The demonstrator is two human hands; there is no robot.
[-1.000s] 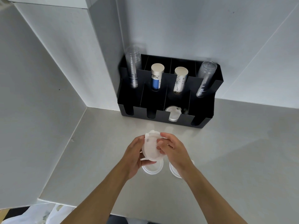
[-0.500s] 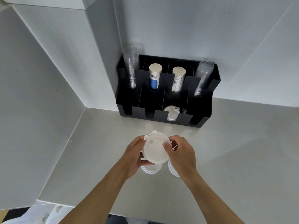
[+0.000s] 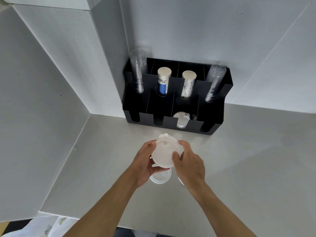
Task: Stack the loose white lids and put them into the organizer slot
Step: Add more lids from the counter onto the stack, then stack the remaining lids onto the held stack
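A stack of white lids (image 3: pixel 164 152) hangs above the counter between both hands, its flat face turned up toward the camera. My left hand (image 3: pixel 145 165) grips its left rim and my right hand (image 3: pixel 189 164) grips its right rim. Under the hands a loose white lid (image 3: pixel 160 177) lies on the counter, and the edge of another lid (image 3: pixel 180 180) peeks out beneath my right wrist. The black organizer (image 3: pixel 212 117) stands against the back wall; its third front slot holds a lid (image 3: pixel 180 119).
The organizer's back row holds clear cup stacks (image 3: pixel 138 72) at both ends and two paper cup stacks (image 3: pixel 163 81) between them. White walls close in at the left and behind. The grey counter (image 3: pixel 248 168) stretches to the right; its front edge runs near the bottom.
My right hand has slid from the front of the stack round to its right rim, and the stack has tilted its flat face more toward the camera.
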